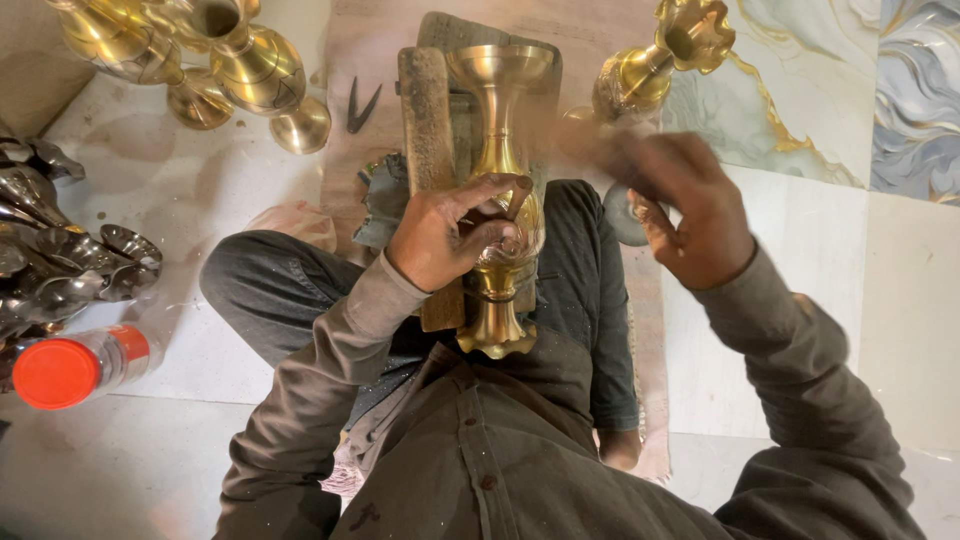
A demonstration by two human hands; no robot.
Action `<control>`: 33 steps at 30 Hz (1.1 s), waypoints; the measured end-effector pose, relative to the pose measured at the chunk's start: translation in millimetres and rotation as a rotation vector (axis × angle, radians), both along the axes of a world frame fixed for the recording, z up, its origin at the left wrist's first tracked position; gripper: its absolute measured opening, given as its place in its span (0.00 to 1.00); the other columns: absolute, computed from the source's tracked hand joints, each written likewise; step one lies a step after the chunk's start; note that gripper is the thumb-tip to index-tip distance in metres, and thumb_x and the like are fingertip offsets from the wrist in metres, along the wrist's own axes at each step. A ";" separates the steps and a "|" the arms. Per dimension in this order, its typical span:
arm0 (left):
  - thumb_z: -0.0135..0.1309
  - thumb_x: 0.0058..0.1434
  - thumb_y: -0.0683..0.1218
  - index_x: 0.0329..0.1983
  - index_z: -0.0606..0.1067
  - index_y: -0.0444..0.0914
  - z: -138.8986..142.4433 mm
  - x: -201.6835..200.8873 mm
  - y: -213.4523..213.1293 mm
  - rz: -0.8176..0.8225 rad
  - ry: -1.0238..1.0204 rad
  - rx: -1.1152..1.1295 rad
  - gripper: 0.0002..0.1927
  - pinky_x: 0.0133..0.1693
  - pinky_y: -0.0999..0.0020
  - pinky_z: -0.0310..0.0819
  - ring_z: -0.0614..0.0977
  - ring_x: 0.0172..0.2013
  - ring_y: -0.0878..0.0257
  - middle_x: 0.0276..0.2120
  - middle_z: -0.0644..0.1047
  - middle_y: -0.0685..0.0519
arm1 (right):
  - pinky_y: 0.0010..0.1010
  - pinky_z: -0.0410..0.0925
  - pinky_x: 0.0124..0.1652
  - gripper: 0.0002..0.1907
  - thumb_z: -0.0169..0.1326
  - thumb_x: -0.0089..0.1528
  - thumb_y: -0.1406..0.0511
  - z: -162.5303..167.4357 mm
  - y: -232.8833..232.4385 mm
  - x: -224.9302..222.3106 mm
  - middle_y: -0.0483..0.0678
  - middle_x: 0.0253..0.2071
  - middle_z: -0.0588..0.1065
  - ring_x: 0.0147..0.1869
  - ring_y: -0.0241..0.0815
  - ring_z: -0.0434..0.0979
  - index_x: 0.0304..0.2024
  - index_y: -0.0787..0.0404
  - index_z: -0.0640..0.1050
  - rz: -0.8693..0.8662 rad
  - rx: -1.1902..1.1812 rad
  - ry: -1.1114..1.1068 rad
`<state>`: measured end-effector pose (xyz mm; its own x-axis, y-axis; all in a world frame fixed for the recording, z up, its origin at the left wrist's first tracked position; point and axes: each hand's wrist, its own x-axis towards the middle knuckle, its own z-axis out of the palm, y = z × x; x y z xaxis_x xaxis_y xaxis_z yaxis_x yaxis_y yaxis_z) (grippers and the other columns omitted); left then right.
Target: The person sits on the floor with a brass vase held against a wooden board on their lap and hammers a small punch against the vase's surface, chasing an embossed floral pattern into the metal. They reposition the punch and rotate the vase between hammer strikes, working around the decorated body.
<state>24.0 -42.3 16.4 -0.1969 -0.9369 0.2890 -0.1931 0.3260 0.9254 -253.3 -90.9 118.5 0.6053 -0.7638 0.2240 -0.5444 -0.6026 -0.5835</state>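
Note:
A tall brass vase [497, 110] lies lengthwise on a wooden block [428, 120] across my lap, its mouth pointing away from me. My left hand [450, 235] grips the vase around its belly and pins it to the block. My right hand [685, 205] is raised to the right of the vase and blurred with motion; its fingers are curled around something dark, which I cannot make out. The vase's flared foot [495, 335] rests near my shirt.
More brass vases [240, 60] stand at the top left and another brass vase [650, 70] at the top right. Dark metal pieces [70, 260] pile at the left, next to a bottle with an orange cap [60, 372]. A metal tool [360, 105] lies on the floor.

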 end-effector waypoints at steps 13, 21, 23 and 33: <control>0.63 0.62 0.40 0.63 0.73 0.37 1.7 1.5 -3.5 -0.029 -0.006 -0.022 0.25 0.44 0.67 0.83 0.88 0.42 0.58 0.46 0.83 0.45 | 0.39 0.70 0.48 0.31 0.59 0.62 0.77 0.4 -2.8 4.5 0.55 0.53 0.71 0.51 0.50 0.75 0.67 0.60 0.69 -0.029 -0.156 0.040; 0.62 0.64 0.40 0.64 0.72 0.36 -1.6 1.8 0.4 -0.043 0.037 -0.067 0.25 0.47 0.67 0.84 0.88 0.46 0.57 0.50 0.83 0.43 | 0.35 0.75 0.53 0.29 0.52 0.63 0.78 3.2 1.9 4.3 0.59 0.57 0.69 0.58 0.50 0.75 0.67 0.62 0.70 0.011 -0.063 -0.034; 0.64 0.64 0.41 0.63 0.73 0.36 -3.3 2.6 -0.1 0.000 -0.039 -0.122 0.24 0.47 0.66 0.83 0.88 0.46 0.56 0.48 0.83 0.42 | 0.41 0.70 0.51 0.32 0.56 0.60 0.78 3.3 2.4 4.6 0.55 0.53 0.72 0.54 0.51 0.74 0.67 0.61 0.73 -0.022 -0.264 0.200; 0.63 0.62 0.39 0.63 0.72 0.35 -2.3 4.2 -1.5 -0.017 -0.019 -0.070 0.25 0.44 0.68 0.84 0.88 0.43 0.58 0.53 0.81 0.41 | 0.42 0.69 0.55 0.33 0.59 0.63 0.77 1.1 1.0 3.2 0.58 0.57 0.70 0.58 0.56 0.73 0.70 0.61 0.69 -0.096 -0.134 -0.027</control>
